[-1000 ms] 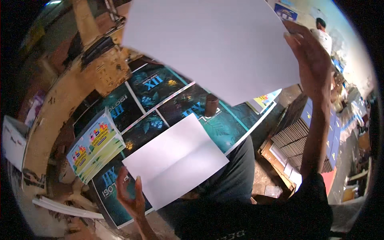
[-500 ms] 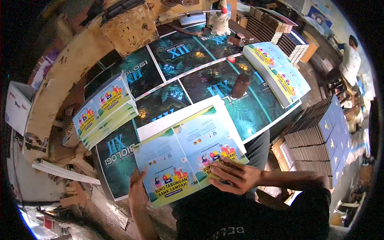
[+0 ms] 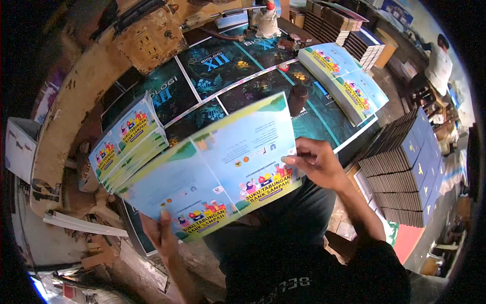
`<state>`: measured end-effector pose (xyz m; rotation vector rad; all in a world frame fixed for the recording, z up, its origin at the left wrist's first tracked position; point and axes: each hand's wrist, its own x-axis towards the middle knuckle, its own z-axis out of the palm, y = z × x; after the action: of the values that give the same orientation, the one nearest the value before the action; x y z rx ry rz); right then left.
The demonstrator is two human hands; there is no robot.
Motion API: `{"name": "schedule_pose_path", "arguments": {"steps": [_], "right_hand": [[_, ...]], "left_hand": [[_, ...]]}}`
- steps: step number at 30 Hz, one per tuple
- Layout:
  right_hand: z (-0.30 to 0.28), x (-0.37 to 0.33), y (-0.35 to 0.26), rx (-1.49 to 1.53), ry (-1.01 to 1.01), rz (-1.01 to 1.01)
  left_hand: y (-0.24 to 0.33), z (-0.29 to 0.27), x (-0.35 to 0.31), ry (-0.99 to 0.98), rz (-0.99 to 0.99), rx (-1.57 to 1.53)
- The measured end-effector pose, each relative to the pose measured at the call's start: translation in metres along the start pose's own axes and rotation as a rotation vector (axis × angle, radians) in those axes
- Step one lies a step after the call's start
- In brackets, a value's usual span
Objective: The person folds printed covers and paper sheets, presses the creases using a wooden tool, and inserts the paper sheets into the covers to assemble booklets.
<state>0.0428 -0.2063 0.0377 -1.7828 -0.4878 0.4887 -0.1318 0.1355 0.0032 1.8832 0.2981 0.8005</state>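
A wide printed cover sheet (image 3: 212,167), light blue with a yellow-green lower band and colourful cartoon figures, is held up at a tilt over my lap and the table's near side. My left hand (image 3: 161,232) grips its lower left edge, thumb in front. My right hand (image 3: 320,163) pinches its right edge between thumb and fingers; some fingertips are hidden behind the sheet. Just beyond the sheet's left end lies a fanned stack of similar sheets (image 3: 132,139). A neater stack of the same sheets (image 3: 349,86) lies at the table's far right.
Dark teal printed sheets (image 3: 169,93) cover the table. A dark brown container (image 3: 299,95) stands near the right stack. A stained metal machine part (image 3: 152,43) is at the far left. Tall piles of blue-covered books (image 3: 405,167) stand to the right. A person (image 3: 439,66) sits at the far right.
The sheet has risen and swung to the left, tilting up off my lap. My right hand has gone from resting flat on its face to pinching its right edge.
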Motion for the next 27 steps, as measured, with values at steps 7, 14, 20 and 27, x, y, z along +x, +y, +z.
{"name": "schedule_pose_path", "arguments": {"steps": [7, 14, 20, 27], "right_hand": [[0.007, -0.009, 0.012, -0.08, 0.229, -0.281], [0.06, -0.025, 0.021, -0.302, 0.609, -0.237], [0.013, -0.012, 0.019, -0.215, 0.439, -0.317], [-0.007, -0.018, -0.001, 0.006, 0.161, 0.047]], "left_hand": [[-0.044, -0.054, -0.018, 0.022, -0.265, -0.347], [0.014, 0.014, -0.019, 0.001, -0.056, 0.044], [-0.009, -0.016, -0.021, -0.141, 0.002, 0.372], [0.026, 0.003, -0.027, -0.023, -0.211, -0.053]]}}
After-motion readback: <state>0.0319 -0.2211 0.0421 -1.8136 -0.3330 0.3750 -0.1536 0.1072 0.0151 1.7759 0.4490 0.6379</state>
